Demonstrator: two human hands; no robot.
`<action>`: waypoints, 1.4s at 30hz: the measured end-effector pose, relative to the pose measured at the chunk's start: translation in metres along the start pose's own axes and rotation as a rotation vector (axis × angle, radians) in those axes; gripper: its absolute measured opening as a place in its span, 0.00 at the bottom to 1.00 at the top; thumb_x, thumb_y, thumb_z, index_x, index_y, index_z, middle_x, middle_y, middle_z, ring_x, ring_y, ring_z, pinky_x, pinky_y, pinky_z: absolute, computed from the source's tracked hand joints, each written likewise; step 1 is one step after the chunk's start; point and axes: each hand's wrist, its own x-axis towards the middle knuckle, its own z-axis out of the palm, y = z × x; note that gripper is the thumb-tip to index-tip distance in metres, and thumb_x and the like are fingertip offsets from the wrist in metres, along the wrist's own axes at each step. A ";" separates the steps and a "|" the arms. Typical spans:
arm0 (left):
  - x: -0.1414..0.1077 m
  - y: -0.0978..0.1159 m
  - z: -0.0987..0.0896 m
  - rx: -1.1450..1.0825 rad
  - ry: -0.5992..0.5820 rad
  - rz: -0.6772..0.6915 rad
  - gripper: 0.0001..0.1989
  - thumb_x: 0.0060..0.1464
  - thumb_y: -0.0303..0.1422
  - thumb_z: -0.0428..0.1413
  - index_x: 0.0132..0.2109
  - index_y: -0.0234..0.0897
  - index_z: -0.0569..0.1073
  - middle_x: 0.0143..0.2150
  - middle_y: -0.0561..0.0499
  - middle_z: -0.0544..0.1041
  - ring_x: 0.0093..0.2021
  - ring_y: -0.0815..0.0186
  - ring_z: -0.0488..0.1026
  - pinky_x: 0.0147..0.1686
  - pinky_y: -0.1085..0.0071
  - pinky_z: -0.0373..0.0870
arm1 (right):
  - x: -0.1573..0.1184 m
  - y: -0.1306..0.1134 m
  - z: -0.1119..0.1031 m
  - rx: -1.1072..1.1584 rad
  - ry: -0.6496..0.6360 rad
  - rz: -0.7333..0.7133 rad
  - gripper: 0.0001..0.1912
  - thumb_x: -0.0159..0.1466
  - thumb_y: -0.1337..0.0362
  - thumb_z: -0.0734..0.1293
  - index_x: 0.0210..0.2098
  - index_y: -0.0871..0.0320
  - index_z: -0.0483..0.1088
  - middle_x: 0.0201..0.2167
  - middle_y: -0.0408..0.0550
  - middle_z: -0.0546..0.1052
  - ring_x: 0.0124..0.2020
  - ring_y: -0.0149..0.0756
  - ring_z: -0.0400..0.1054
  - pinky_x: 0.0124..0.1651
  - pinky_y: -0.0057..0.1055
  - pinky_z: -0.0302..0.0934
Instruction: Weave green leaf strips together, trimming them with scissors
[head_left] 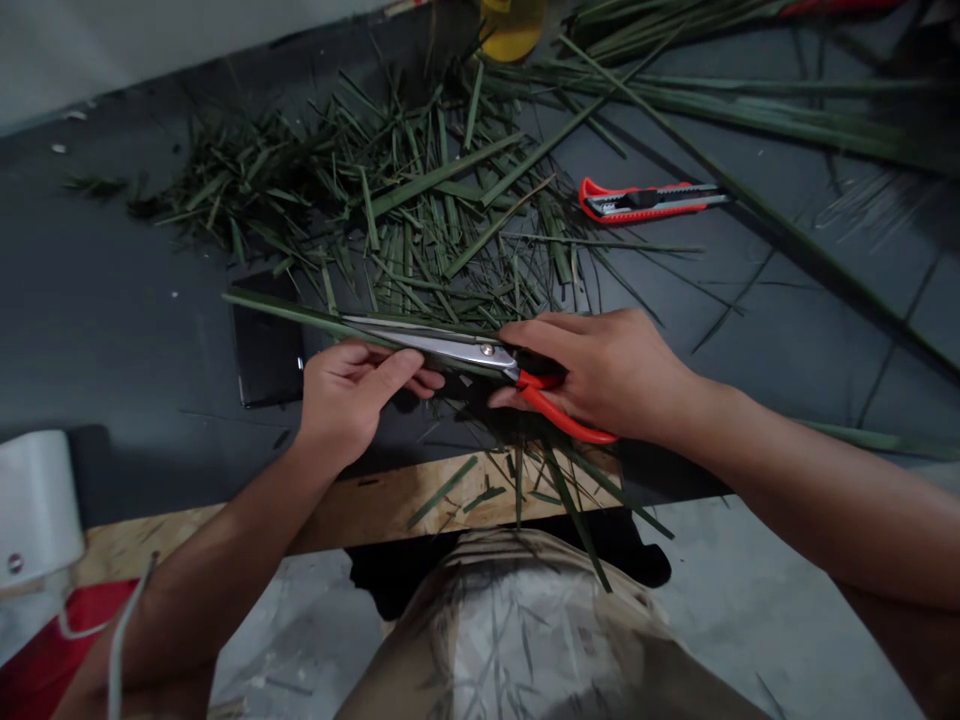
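Observation:
A long green leaf strip (289, 309) is pinched between the thumb and fingers of my left hand (356, 395), its tip reaching out to the left. My right hand (607, 370) is wrapped round the red handles of the scissors (457, 347). The silver blades point left, nearly closed, and lie along the strip just above my left fingertips. Behind both hands a heap of cut green leaf pieces (405, 190) covers the dark table. Part of the scissor handles is hidden by my right hand.
A red utility knife (649, 200) lies beyond my right hand. A dark phone (262, 345) is left of my left hand. Long leaves (750, 110) stretch across the back right, near a yellow container (512, 28). A white object (37, 505) stands at the left edge.

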 end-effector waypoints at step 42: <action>0.002 0.007 0.002 0.018 0.126 -0.041 0.13 0.47 0.38 0.73 0.30 0.35 0.80 0.25 0.50 0.83 0.25 0.61 0.83 0.23 0.72 0.80 | -0.001 0.003 -0.006 -0.014 -0.023 -0.024 0.30 0.70 0.36 0.63 0.55 0.53 0.75 0.42 0.49 0.84 0.33 0.36 0.75 0.28 0.30 0.53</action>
